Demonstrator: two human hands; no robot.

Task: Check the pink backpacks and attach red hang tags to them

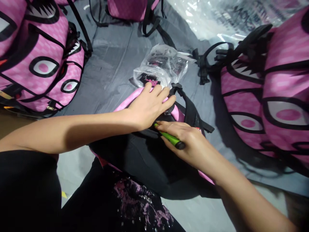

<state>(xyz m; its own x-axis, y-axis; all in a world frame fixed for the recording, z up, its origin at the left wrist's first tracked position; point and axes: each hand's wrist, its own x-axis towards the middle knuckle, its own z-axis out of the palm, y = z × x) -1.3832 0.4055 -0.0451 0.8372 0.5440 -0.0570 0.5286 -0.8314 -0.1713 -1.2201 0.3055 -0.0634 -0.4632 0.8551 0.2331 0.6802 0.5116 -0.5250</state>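
Note:
A black and pink backpack (pixel 135 161) lies with its black side up, partly over my lap. My left hand (pixel 148 104) presses down on its upper edge, fingers spread across the pink strap padding. Beside it, my right hand (pixel 184 138) is closed round a slim green tool (pixel 172 139) with a black end. The tool's tip is hidden against the black fabric, so its kind cannot be told. Just past my left fingertips sits a clear plastic bag (pixel 164 61), with a small pink and black piece (pixel 151 82) at its near side.
Pink backpacks with eye and teeth designs stand in a group at the left (pixel 45 67) and at the right (pixel 285 96). Another pink backpack (pixel 127 9) is at the far side. A large printed plastic sheet (pixel 224 19) lies at the back right on the grey cloth (pixel 108 64).

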